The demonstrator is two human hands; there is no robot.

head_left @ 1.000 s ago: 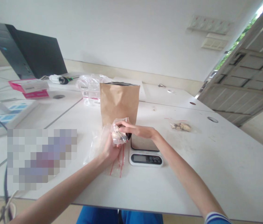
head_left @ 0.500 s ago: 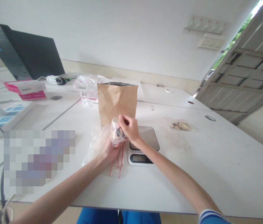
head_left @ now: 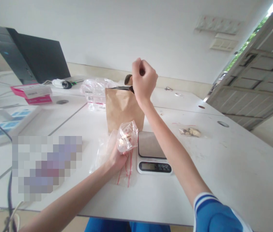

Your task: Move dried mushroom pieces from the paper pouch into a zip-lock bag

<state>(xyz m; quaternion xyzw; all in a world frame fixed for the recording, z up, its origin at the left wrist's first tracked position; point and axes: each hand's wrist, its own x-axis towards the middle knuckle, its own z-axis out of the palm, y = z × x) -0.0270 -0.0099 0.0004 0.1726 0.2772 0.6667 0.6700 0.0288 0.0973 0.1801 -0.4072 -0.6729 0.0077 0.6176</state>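
Note:
My left hand (head_left: 118, 159) is closed round the lower part of a clear plastic bag (head_left: 128, 137) with a few pale pieces inside. Its mouth points up and away from me. At the right end of the open top of a brown paper pouch (head_left: 124, 108), my right hand (head_left: 145, 79) is raised with curled fingers. A dark brown dried piece (head_left: 127, 79) shows at its fingertips; other fingers hide the rest. Flat zip bags (head_left: 119, 177) with red seal lines lie beneath my left hand. Beside them sits a digital kitchen scale (head_left: 151, 145), partly behind my right forearm.
A filled zip bag (head_left: 190, 131) with tan pieces lies right of the scale. Plastic-wrapped packs (head_left: 95, 93) stand behind the pouch. Farther left are pink-and-white boxes (head_left: 32, 93), a black computer tower (head_left: 42, 58) and a cable (head_left: 10, 187). A blurred patch covers the near left.
My right hand has moved from the clear bag's mouth up and away to the pouch's top, where a dark piece now shows at its fingers. My left hand still holds the clear bag.

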